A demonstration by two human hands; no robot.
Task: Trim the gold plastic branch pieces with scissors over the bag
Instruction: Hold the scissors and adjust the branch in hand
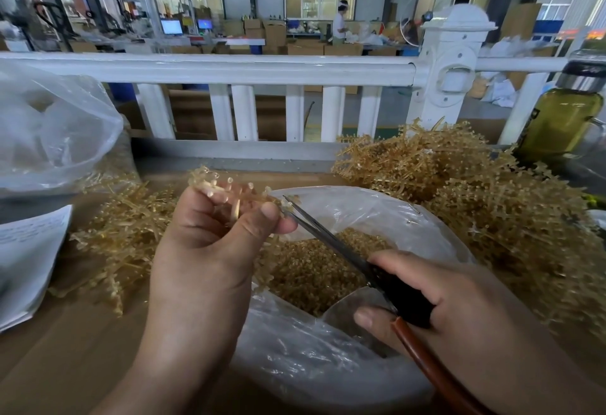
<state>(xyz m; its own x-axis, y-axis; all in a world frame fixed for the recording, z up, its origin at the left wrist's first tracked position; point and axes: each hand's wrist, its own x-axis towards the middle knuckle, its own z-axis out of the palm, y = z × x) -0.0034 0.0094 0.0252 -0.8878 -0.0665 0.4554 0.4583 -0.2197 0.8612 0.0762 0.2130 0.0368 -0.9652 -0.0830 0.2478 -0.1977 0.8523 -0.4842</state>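
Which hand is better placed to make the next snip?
Right hand. It grips the black-handled steel scissors, whose tips sit at the end of the gold plastic branch piece above the clear plastic bag. The left hand pinches that piece, so it probably only steadies it.

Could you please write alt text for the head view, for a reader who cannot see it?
A person's left hand pinches a gold plastic branch piece while the right hand holds scissors, blade tips at the piece, above an open clear plastic bag holding gold trimmings. A heap of gold branches lies right of the bag.
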